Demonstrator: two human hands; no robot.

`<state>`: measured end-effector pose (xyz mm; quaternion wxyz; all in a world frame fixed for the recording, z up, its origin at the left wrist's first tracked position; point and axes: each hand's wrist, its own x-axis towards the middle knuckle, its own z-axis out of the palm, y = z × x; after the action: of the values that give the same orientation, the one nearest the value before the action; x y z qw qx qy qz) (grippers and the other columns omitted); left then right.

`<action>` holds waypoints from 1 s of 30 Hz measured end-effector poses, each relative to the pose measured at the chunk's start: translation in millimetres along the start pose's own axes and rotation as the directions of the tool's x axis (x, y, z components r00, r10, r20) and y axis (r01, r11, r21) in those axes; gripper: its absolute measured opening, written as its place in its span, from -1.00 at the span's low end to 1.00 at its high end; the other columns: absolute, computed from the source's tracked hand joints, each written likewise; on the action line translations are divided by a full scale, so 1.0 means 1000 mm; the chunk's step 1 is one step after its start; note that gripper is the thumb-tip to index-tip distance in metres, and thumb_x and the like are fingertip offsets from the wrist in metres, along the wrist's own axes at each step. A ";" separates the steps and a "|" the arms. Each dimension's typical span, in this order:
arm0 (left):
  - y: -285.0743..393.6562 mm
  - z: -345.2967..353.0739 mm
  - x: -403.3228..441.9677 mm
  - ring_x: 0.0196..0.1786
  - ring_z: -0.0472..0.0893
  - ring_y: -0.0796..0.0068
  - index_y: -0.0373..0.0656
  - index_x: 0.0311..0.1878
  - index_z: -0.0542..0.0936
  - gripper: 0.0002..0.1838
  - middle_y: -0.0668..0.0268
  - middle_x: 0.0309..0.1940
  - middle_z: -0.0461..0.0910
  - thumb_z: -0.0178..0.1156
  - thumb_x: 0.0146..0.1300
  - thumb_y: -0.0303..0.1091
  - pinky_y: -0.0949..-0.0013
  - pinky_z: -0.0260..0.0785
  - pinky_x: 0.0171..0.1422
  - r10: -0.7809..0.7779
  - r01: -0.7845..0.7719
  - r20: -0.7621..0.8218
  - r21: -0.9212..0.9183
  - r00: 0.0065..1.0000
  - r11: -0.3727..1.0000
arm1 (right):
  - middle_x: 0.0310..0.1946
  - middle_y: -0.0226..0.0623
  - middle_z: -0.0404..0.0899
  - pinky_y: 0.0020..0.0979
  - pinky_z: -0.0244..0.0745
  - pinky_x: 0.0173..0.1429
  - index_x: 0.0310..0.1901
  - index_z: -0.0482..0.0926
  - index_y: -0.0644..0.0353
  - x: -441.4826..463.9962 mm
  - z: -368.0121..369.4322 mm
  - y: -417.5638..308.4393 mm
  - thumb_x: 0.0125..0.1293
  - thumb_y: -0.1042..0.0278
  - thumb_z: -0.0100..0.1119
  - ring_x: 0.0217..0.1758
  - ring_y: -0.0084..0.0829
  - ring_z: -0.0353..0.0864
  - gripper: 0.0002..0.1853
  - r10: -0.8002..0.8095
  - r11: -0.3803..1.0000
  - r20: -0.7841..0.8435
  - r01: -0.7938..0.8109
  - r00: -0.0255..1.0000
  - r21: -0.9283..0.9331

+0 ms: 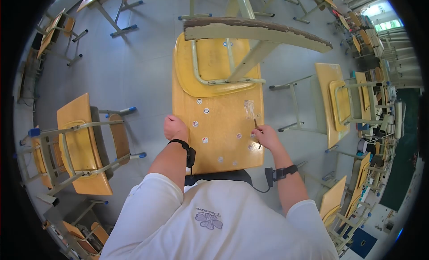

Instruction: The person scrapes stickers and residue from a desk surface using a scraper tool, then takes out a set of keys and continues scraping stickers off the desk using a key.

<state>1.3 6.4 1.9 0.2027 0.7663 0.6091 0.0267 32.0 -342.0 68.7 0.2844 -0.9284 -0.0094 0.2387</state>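
Note:
A yellow wooden desk (223, 121) stands in front of me, its top dotted with several small round stickers (195, 124). My right hand (265, 137) is closed around a slim dark tool (256, 123) over the desk's right side; its exact kind is too small to make out. The tool's tip points toward a whitish, scuffed patch of residue (249, 110). At the desk's left edge, my left hand (175, 127) is curled into a fist. Whether anything is inside those fingers is hidden.
An upturned chair (214, 59) rests on the desk's far half, its worn, pale leg bar (259, 31) jutting toward the right. More desks with upturned chairs stand at left (85, 148) and right (330, 103). A dark green board (404, 148) is at the far right.

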 end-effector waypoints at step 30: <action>0.008 0.003 -0.008 -0.26 0.58 -0.19 -0.12 -0.32 0.59 -0.59 0.03 -0.35 0.65 -0.13 0.38 -0.03 -0.09 0.42 -0.18 0.027 -0.022 -0.092 0.059 0.995 0.998 | -0.75 -0.23 0.46 -0.34 0.37 -0.62 -0.47 0.56 0.41 0.032 0.005 0.004 0.37 0.01 0.08 -0.74 -0.39 0.51 -0.48 0.391 0.787 0.090 -0.383 0.916 0.484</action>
<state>7.3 -3.8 3.8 0.1516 0.7772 0.6089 0.0471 58.0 -337.7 48.6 0.4562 -0.8088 0.2440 0.2795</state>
